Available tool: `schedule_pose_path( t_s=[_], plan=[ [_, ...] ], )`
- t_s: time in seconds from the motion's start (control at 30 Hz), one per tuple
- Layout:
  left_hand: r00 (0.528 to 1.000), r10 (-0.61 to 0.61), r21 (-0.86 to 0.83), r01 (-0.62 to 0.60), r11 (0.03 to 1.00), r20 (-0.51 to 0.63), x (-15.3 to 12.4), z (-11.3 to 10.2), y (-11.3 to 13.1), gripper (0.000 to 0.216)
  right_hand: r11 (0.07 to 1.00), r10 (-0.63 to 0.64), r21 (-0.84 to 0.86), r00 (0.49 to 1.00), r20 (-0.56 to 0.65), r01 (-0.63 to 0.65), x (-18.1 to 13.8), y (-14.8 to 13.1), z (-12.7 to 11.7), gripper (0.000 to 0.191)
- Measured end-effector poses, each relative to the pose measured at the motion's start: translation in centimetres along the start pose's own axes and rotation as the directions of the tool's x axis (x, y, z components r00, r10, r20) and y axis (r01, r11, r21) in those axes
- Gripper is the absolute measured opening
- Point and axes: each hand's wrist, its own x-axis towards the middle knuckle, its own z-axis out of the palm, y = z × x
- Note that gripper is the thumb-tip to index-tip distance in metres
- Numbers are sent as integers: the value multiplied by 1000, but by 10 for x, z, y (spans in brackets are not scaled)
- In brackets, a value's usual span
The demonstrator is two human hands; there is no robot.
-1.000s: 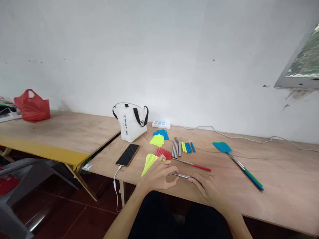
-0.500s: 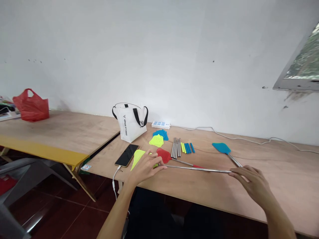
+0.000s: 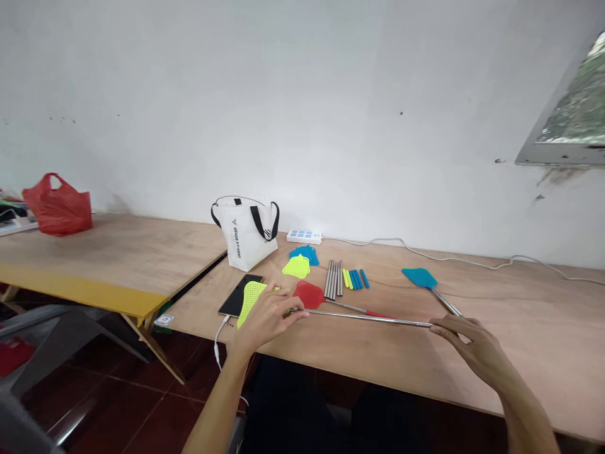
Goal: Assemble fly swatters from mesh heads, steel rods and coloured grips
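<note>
A yellow-green fly swatter is stretched level between my hands, low over the table's front part. Closed around its neck is my left hand [image 3: 271,315], which partly covers the perforated swatter head [image 3: 250,297]. My right hand [image 3: 470,340] pinches the far end of its thin metal rod [image 3: 406,322]; the very tip is hidden by the fingers. Just behind the rod lies a red fly swatter [image 3: 309,294] with a red grip. A blue fly swatter [image 3: 420,277] lies beyond my right hand, its metal shaft running toward the fingers.
Behind lie blue swatter heads [image 3: 305,253], yellow-green swatter heads [image 3: 297,267], metal rods [image 3: 333,280] and blue and yellow grips [image 3: 355,279]. A phone [image 3: 236,299] with a cable, a white bag [image 3: 248,236] and a power strip [image 3: 304,236] are also on the table [image 3: 529,353].
My left hand has moved a little left with the yellow-green swatter, whose head now overlaps the phone. My right hand keeps its pinch on the rod's end and has shifted slightly left.
</note>
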Motion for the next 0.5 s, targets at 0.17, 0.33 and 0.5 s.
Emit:
schedule_pose_path(
  t_s=[0.17,0.33,0.5],
  plan=[
    [999,17,17,-16,1000,-43,-1,-7,-2,39,998,-54,-17,998,26,54,4,-10,-8,53],
    [996,78,-39,-80,996,-38,7,7,15,31,990,-139,53,984,113,134,9,-48,-1,47],
    [997,81,-38,-82,996,-12,10,19,26,29,986,-114,142,980,165,91,14,-90,18,45]
  ],
)
